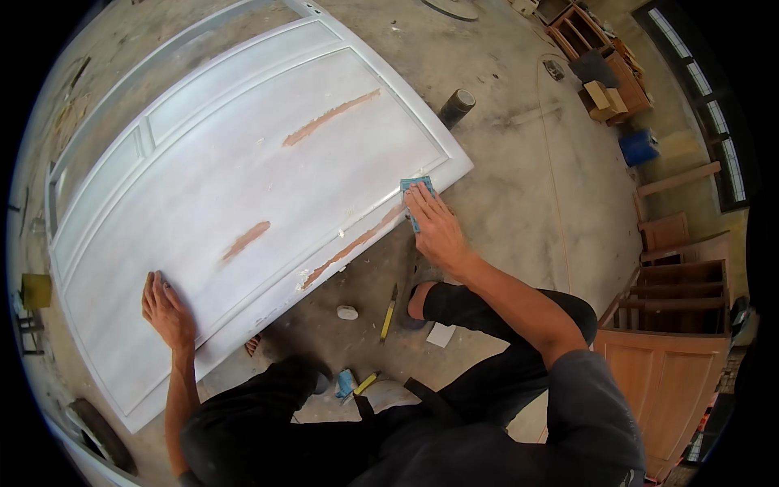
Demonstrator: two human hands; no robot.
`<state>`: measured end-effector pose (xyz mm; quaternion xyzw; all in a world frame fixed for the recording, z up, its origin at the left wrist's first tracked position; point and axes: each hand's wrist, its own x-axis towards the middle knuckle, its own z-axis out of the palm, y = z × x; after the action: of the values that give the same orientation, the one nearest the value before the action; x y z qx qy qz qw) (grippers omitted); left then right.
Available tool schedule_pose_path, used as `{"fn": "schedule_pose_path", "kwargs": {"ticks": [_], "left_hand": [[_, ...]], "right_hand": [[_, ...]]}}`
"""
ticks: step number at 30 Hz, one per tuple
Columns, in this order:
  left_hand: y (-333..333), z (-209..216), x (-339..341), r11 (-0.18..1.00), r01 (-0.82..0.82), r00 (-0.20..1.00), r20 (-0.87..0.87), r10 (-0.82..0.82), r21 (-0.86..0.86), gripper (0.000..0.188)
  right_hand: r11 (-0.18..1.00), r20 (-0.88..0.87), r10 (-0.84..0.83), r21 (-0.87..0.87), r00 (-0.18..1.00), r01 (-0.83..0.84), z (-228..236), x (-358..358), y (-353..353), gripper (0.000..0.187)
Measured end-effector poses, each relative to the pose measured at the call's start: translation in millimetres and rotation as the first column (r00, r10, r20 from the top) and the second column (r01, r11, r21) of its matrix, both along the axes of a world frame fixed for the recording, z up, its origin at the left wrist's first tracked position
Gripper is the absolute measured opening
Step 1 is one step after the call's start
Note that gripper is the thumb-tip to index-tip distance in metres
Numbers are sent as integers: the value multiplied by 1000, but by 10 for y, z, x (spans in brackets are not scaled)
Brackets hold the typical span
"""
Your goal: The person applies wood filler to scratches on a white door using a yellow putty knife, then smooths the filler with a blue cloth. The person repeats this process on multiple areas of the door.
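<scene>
A large white-coated door panel lies flat in front of me, with reddish-brown filler streaks on its face and along its near edge. My right hand presses a blue sanding pad flat against the panel's near right edge. My left hand rests flat on the panel's lower left part, fingers spread, holding nothing. My legs in dark trousers straddle the panel's near edge.
On the concrete floor by my feet lie a yellow-handled tool, a small white lump and a white scrap. A dark can stands beyond the panel. Wooden cabinets stand at right, more furniture at far right.
</scene>
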<state>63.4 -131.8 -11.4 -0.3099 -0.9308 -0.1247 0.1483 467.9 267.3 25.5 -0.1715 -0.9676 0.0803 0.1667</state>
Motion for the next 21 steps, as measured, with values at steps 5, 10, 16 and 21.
{"fn": "schedule_pose_path", "kwargs": {"ticks": [5, 10, 16, 21], "left_hand": [[37, -6, 24, 1000, 9, 1000, -9, -9, 6, 41], [45, 24, 41, 1000, 2, 1000, 8, -2, 26, 41], [34, -28, 17, 1000, 18, 999, -31, -17, 8, 41], [40, 4, 48, 1000, 4, 1000, -6, -4, 12, 41]], "right_hand": [[983, -60, 141, -105, 988, -147, -85, -417, -1105, 75], [997, 17, -76, 24, 997, 76, 13, -104, -304, 60], [982, -11, 184, -32, 983, -184, -18, -422, -1103, 59], [995, 16, -97, 25, 995, 96, 51, -88, -263, 47]]}}
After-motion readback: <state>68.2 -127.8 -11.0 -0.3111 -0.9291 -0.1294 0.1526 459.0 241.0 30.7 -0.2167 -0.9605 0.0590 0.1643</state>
